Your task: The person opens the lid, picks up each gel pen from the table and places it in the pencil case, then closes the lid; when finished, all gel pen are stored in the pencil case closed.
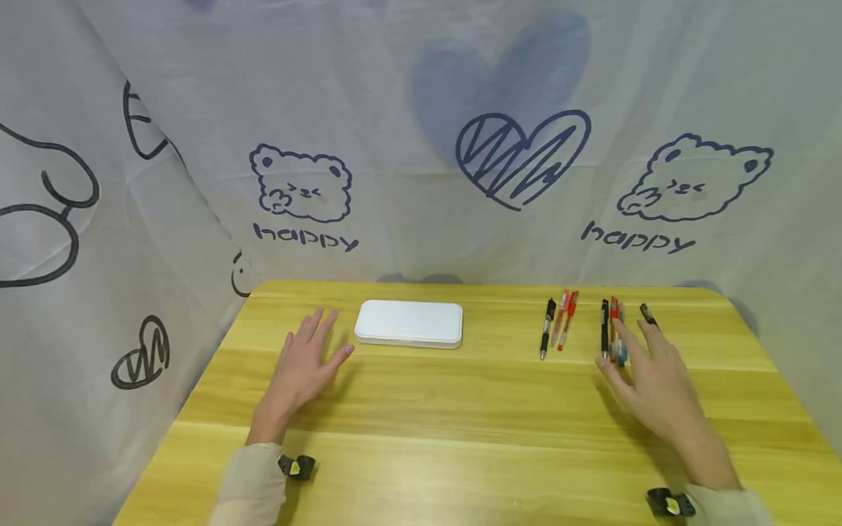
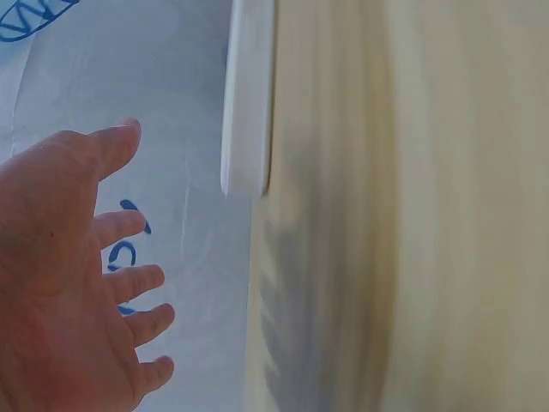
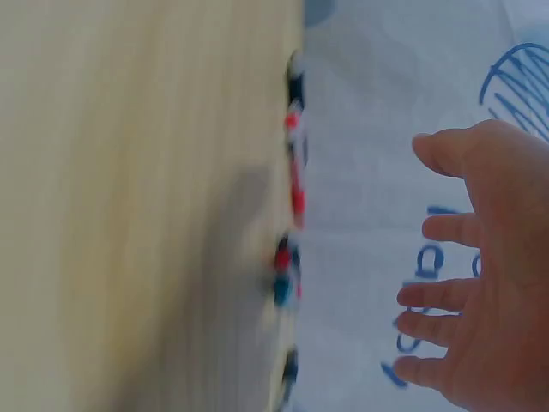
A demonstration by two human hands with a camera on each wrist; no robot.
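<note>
My left hand hovers over the table at the left, fingers spread and holding nothing. Just right of it lies a white pencil case, lid down, whose end shows in the left wrist view. On the right, my right hand is above the table with fingers extended, partly covering several pens. Near its thumb lie a black pen and a red pen; another black pen peeks out past its fingers. Further left rest a black pen with a clear grip and a red pen.
The wooden table meets a pale printed cloth hanging behind it and along the sides. A pinkish pen lies beside the left red pen. Dark bands with small devices sit at both wrists.
</note>
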